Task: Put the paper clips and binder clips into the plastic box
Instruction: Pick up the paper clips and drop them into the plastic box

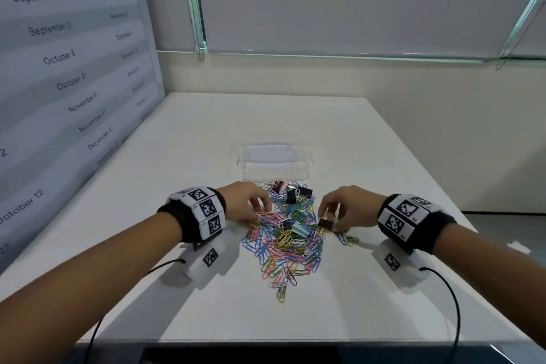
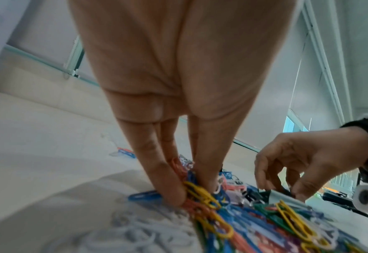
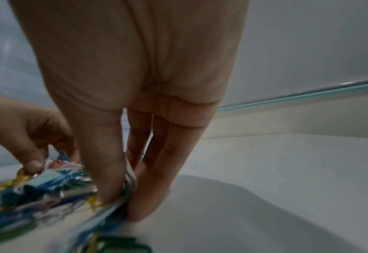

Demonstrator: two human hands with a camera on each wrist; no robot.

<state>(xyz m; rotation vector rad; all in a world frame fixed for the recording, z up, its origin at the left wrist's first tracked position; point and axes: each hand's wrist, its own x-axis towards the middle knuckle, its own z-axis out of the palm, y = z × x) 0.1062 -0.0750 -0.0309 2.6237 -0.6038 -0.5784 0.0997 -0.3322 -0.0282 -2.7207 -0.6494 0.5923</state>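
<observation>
On a white table (image 1: 384, 156), 2 hands work a heap of paper clips (image 1: 283, 242): left hand (image 1: 245, 204) pinches clips, right hand (image 1: 348, 210) pinches a binder clip (image 1: 326, 224). Just beyond lies the box (image 1: 273, 164).

Bare forearms, each with a black wristband (image 1: 425, 224) carrying white blocks printed with black square markers (image 1: 206, 210). A white camera unit (image 1: 204, 260) hangs beneath each wrist, trailing a thin black cable (image 1: 452, 298).

Clips and box on the table (image 1: 177, 156)
Plastic box (image 1: 273, 161) at 12 o'clock behind the clip pile (image 1: 285, 233); hands at 9 and 3.
</observation>
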